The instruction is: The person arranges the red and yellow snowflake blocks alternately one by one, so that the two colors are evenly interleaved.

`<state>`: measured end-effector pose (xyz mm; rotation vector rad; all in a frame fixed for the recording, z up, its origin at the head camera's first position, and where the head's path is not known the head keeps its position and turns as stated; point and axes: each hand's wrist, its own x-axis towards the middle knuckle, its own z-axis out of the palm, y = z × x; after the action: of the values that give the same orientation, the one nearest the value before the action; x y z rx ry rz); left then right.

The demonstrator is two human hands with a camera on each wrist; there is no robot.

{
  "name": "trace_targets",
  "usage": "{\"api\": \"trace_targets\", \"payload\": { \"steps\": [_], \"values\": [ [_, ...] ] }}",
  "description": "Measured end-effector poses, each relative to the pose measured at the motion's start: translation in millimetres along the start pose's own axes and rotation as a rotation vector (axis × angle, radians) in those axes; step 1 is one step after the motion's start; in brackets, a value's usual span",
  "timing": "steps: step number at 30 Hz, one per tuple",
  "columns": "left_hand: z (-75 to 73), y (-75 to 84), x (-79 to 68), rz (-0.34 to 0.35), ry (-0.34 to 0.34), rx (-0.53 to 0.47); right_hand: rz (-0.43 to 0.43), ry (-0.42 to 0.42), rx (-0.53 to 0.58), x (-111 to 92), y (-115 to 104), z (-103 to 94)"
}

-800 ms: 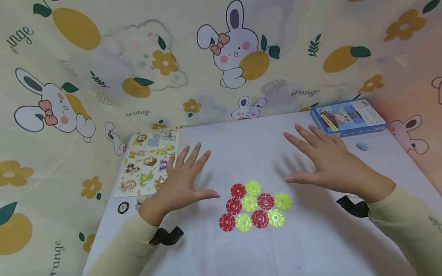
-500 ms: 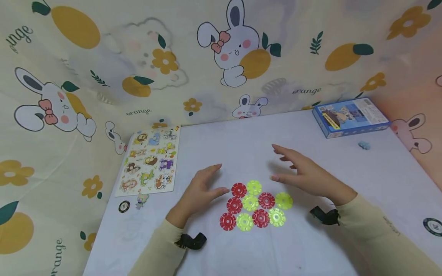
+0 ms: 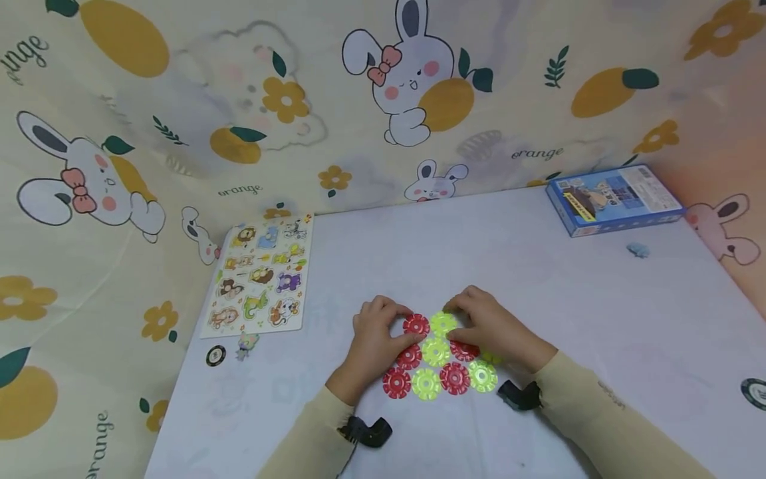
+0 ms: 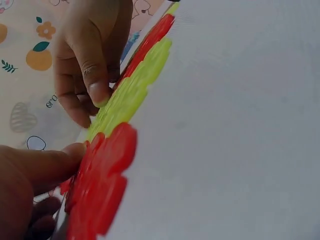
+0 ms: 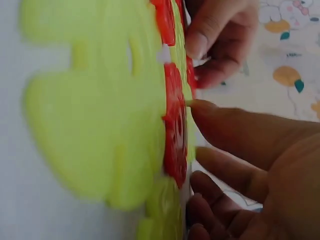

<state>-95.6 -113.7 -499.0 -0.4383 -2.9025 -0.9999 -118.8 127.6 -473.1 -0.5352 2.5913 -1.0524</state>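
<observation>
Several red and yellow-green notched plastic discs lie flat in staggered rows at the middle of the white table. My left hand (image 3: 377, 340) is at the far-left corner of the group, thumb and index finger at opposite edges of the back red disc (image 3: 416, 324). Beside it, my right hand (image 3: 497, 327) has thumb and index finger at the edges of the back yellow-green disc (image 3: 443, 323). From the right wrist, the right thumb (image 5: 225, 125) touches a disc's rim. A near yellow-green disc (image 5: 95, 125) fills that view's left side. My right hand partly covers the rightmost discs.
An animal picture board (image 3: 269, 266) lies at back left, with a black chip (image 3: 216, 355) and a small figure (image 3: 246, 346) before it. A blue box (image 3: 615, 201) sits at back right, near a small blue piece (image 3: 638, 250). Another chip (image 3: 754, 393) is far right.
Both hands have come down and inward from spread poses above the table to the back of the disc group, their fingers bending around the two back discs. The discs keep their arrangement.
</observation>
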Motion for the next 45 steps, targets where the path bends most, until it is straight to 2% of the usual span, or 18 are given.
{"api": "trace_targets", "payload": {
  "steps": [2,6,8,11,15,18,21,23,25,28,31,34,37,40,45],
  "values": [
    [-0.8,0.3,0.8,-0.023,0.0,-0.06,0.025,-0.003,0.02,2,-3,-0.5],
    [-7.3,-5.2,5.2,-0.058,0.034,-0.232,0.11,-0.036,0.14,4,-8,-6.6],
    [-13.5,-11.5,10.4,-0.086,0.073,-0.296,0.131,-0.037,0.178,6,-9,-10.9],
    [-25.2,-24.5,22.0,-0.164,0.151,-0.315,0.121,-0.02,0.214,15,-13,-17.4],
    [-39.3,-44.1,40.1,-0.267,0.262,-0.258,0.137,-0.009,0.256,36,-17,-22.8],
    [-43.4,-58.0,50.2,-0.283,0.313,-0.193,0.185,-0.003,0.302,54,-17,-20.3],
    [-43.8,-65.9,52.5,-0.268,0.308,-0.11,0.216,0.018,0.357,69,-16,-14.6],
    [-44.1,-66.9,49.7,-0.24,0.263,-0.051,0.209,0.034,0.379,77,-15,-10.5],
    [-44.5,-66.5,44.5,-0.197,0.189,0.035,0.199,0.048,0.374,80,-16,-8.0],
    [-44.7,-64.5,33.8,-0.113,0.049,0.185,0.145,0.041,0.271,78,-19,-6.9],
    [-42.3,-64.2,22.1,-0.054,-0.031,0.313,0.054,-0.018,0.04,69,-24,-6.8],
    [-38.6,-65.0,12.6,-0.025,-0.015,0.374,-0.064,-0.107,-0.234,59,-31,-5.5],
    [-35.4,-66.8,7.6,-0.004,0.033,0.404,-0.123,-0.16,-0.411,55,-37,-2.4],
    [-34.1,-67.3,7.2,0.011,0.057,0.411,-0.119,-0.179,-0.465,58,-42,2.1],
    [-33.4,-66.6,9.0,0.013,0.051,0.417,-0.121,-0.201,-0.519,74,-49,12.5]
  ]
}}
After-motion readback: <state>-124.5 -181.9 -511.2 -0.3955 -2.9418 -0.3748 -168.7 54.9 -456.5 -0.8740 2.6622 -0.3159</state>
